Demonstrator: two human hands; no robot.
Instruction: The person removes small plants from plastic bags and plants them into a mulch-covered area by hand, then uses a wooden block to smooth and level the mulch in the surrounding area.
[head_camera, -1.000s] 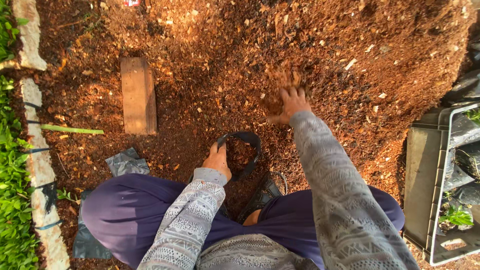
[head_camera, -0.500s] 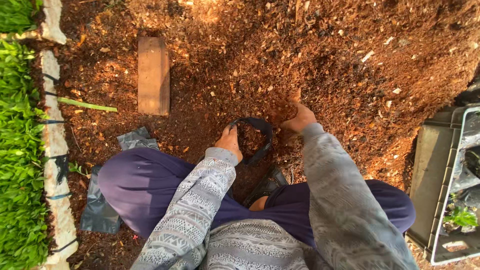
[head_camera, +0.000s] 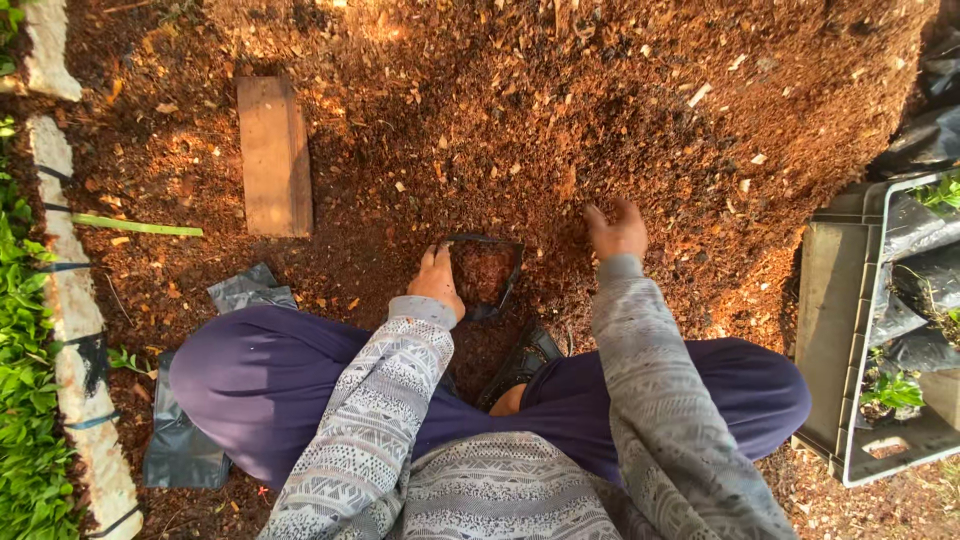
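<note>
Warm low sunlight from above, long shadows, sharp focus.

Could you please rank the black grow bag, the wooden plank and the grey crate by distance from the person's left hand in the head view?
From the left hand:
1. Black grow bag, gripped at its rim, right beside the hand.
2. Wooden plank, up and to the left on the mulch.
3. Grey crate, far right edge.

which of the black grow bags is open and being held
The small black bag in front of the knees: the left hand grips its rim and soil shows inside. The flat black bags by the left leg lie empty, untouched.
</note>
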